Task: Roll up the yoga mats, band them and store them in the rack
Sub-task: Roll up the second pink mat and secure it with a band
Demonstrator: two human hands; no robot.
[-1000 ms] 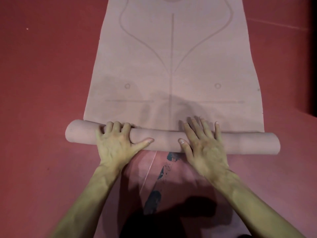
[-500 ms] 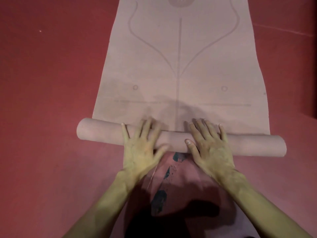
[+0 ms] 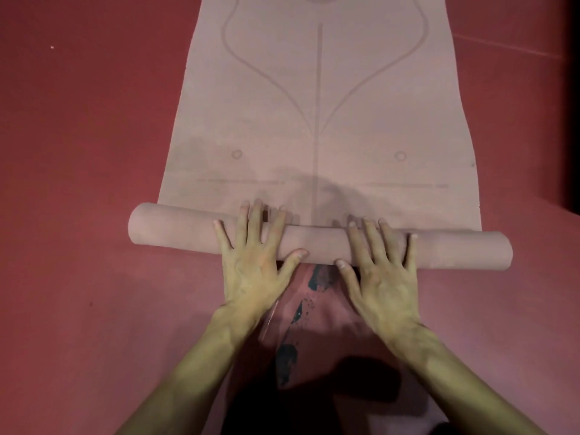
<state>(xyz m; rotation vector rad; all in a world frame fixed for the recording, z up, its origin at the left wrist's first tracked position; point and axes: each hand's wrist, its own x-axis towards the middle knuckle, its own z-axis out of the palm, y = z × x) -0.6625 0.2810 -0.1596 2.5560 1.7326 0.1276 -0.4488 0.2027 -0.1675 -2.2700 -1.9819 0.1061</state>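
A pale pink yoga mat (image 3: 317,98) with faint printed lines lies flat on the floor and stretches away from me. Its near end is wound into a roll (image 3: 175,230) that lies crosswise in front of me. My left hand (image 3: 254,262) presses flat on the roll left of centre, fingers spread and straight over its top. My right hand (image 3: 381,271) presses on the roll right of centre in the same way. Both thumbs rest on the near side of the roll.
The red floor (image 3: 78,183) surrounds the mat on both sides. A patch of dark scuffed paint (image 3: 287,356) marks the floor between my forearms. A dark edge (image 3: 574,105) runs down the far right.
My left hand slid from the left part of the roll toward the centre and spread its fingers flat. The roll has moved a little further up the mat.
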